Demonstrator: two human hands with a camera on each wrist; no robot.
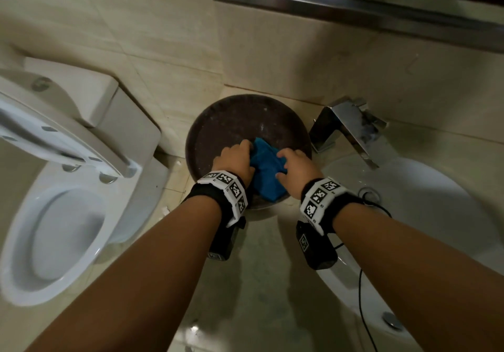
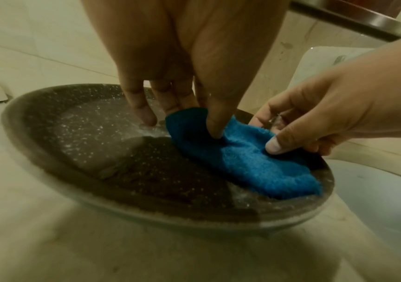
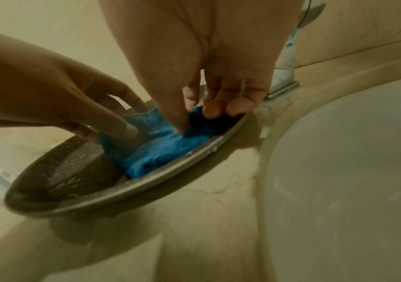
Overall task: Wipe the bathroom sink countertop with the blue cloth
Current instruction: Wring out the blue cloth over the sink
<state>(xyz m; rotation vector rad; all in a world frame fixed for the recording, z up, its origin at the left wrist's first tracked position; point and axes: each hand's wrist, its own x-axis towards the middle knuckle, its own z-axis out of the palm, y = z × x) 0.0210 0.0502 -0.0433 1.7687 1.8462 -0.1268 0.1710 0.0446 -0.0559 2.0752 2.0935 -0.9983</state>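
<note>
The blue cloth [image 1: 267, 170] lies crumpled in a dark speckled round plate [image 1: 218, 114] on the beige countertop [image 1: 259, 269]. My left hand [image 1: 234, 158] grips the cloth's left edge. In the left wrist view the left hand [image 2: 209, 118] has its thumb on top of the cloth [image 2: 255, 162] and fingers behind it, one fingertip touching the wet plate [image 2: 74, 133]. My right hand [image 1: 294, 166] pinches the cloth's right side. In the right wrist view the right hand [image 3: 197, 118] pinches a fold of cloth [image 3: 156, 152] between thumb and curled fingers.
A white sink basin [image 1: 409, 215] lies right of the plate, with a chrome faucet [image 1: 346, 125] behind it. An open toilet [image 1: 54, 229] stands at the left. A framed mirror [image 1: 327, 5] hangs on the back wall. A black cable [image 1: 362, 310] trails over the basin.
</note>
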